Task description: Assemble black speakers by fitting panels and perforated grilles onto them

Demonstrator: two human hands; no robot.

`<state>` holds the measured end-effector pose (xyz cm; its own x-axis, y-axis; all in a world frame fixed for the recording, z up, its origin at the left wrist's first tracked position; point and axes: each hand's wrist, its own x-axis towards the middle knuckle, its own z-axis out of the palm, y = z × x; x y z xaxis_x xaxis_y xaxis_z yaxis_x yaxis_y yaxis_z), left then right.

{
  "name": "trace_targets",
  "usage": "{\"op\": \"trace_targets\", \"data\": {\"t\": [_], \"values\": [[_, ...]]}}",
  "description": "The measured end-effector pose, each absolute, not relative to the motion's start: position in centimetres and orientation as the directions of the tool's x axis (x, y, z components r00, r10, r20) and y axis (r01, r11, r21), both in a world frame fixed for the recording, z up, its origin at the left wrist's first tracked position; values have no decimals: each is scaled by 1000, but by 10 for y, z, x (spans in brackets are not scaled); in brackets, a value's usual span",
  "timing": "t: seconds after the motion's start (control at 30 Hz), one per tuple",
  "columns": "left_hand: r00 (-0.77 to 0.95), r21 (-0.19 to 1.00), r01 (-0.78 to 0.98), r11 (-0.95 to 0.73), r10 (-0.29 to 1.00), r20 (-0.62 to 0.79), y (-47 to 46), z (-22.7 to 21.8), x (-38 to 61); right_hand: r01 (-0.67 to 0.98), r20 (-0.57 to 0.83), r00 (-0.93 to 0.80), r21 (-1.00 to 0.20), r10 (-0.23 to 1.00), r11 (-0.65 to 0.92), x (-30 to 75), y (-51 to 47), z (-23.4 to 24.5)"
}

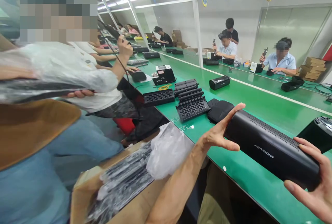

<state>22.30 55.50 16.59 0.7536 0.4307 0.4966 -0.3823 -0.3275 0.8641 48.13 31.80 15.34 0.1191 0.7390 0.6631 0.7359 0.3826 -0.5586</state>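
Observation:
A long black speaker [269, 148] with the white word MERKURY upside down on its side is held between my two hands, tilted over the table's near edge. My left hand [220, 134] grips its left end, thumb in front and fingers over the top. My right hand [317, 175] clasps the opposite end, thumb below and fingers on top. Perforated black grille panels [193, 108] are lined up left of the speaker, beside black rounded parts [220, 111] just beyond my left hand. At the right edge sits another black speaker body [317, 132].
Below the green table [249, 104] edge, a cardboard box [85, 189] holds plastic-wrapped black parts. A person [52, 130] carrying a plastic-wrapped item stands close on my left. One more black speaker [219, 82] lies mid-table. Several co-workers sit across, some holding electric screwdrivers.

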Motion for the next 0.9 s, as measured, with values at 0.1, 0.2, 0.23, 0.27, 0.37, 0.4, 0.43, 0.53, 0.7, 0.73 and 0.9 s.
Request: {"op": "trace_targets", "data": {"t": [0.1,0.2,0.23,0.27,0.37,0.4,0.43,0.53,0.7,0.73,0.9], "values": [[710,851,-414,-323,470,524,550,166,226,717,641,144,-593,754,367,482,320,154],[642,853,-452,-260,569,514,541,154,230,718,578,193,-634,793,288,483,317,162],[633,859,-467,-210,598,491,537,149,232,716,557,210,-648,804,262,483,316,164],[623,857,-494,-148,627,467,533,144,235,691,545,224,-674,808,263,483,315,166],[569,760,-644,90,720,397,513,129,256,516,552,293,-779,781,357,478,319,160],[573,710,-681,181,735,362,504,123,267,510,557,304,-781,773,362,475,325,155],[604,665,-693,279,727,326,495,117,278,551,566,293,-759,771,347,471,332,148],[782,626,-584,517,566,262,473,98,303,740,568,207,-623,796,252,464,359,137],[698,734,-600,319,658,284,485,95,273,842,598,58,-460,800,283,473,371,166],[653,766,-601,228,693,306,489,100,262,894,591,-20,-351,806,279,476,369,173],[609,942,-332,-52,751,256,490,120,247,964,445,-235,-5,864,264,482,367,182]]}}
